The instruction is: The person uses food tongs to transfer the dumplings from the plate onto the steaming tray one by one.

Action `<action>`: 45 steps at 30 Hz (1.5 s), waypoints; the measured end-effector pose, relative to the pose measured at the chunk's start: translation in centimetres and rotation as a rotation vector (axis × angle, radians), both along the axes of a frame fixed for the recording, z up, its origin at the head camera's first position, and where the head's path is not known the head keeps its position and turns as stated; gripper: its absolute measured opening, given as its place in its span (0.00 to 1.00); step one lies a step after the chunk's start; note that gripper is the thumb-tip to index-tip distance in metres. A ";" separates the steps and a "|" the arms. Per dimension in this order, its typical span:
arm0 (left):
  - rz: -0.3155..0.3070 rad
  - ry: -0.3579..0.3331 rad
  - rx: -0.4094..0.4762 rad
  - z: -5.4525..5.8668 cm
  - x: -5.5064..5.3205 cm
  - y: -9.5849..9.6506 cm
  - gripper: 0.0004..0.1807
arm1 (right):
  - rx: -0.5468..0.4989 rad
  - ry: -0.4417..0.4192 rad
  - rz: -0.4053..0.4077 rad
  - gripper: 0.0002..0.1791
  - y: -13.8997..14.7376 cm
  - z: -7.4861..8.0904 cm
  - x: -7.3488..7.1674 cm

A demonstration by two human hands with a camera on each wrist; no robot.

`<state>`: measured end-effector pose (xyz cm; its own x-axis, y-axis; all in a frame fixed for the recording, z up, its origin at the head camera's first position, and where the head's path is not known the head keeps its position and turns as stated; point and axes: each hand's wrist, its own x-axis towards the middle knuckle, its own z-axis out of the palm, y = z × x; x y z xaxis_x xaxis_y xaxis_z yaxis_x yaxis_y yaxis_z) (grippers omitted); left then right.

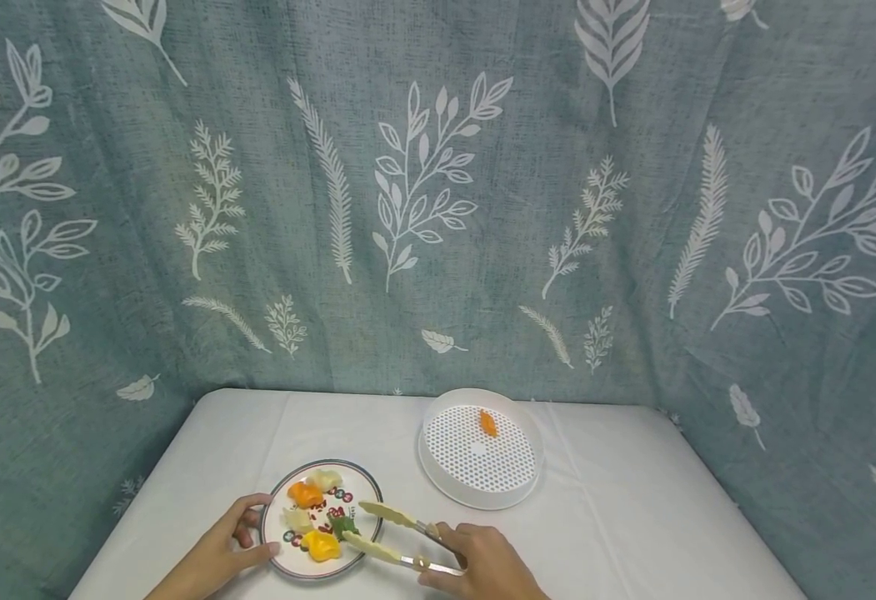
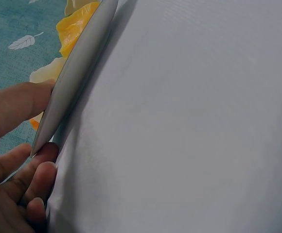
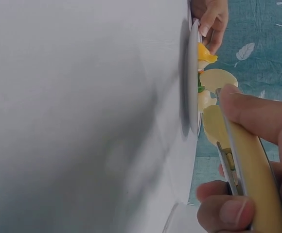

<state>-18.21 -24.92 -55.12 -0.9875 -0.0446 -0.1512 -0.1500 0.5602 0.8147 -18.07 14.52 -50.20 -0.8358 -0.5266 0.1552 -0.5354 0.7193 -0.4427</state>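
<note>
My left hand (image 1: 222, 546) grips the left rim of a round white plate (image 1: 317, 569) with a dark edge, thumb and fingers at the rim. On the plate lie dumpling-like pieces: orange (image 1: 306, 494), yellow (image 1: 322, 547), dark green (image 1: 343, 525) and two pale ones (image 1: 325, 479). In my right hand (image 1: 488, 562) is a pair of tongs (image 1: 392, 514) with cream-coloured tips. The tips stand apart over the plate's right side, near the green piece. In the right wrist view, thumb and fingers hold the tongs (image 3: 255, 179) from both sides.
A white round steamer tray (image 1: 438, 475) with a perforated base stands behind and right of the plate. One orange piece (image 1: 488, 423) lies in it. White cloth (image 1: 618, 500) covers the table, and a green leaf-patterned curtain (image 1: 438, 317) hangs behind.
</note>
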 end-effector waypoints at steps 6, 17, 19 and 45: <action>0.001 0.001 -0.017 0.0 -0.1 0.0 0.47 | 0.021 0.079 0.038 0.29 -0.3 -0.3 -0.1; 0.007 0.003 -0.022 0.0 0.0 0.1 0.47 | 0.015 0.169 0.092 0.23 -1.1 -0.5 -0.3; 0.007 0.000 -0.022 -0.1 0.0 0.1 0.47 | 0.020 0.158 0.093 0.24 -1.2 -0.5 -0.4; 0.018 -0.007 -0.026 -0.3 -0.3 0.0 0.50 | 0.006 -0.004 0.017 0.33 -1.2 -0.1 -0.6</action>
<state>-18.51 -24.87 -55.45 -0.9854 -0.0660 -0.1570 -0.1660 0.5786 0.7985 -18.70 13.31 -50.35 -0.8273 -0.5417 0.1487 -0.5458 0.7126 -0.4408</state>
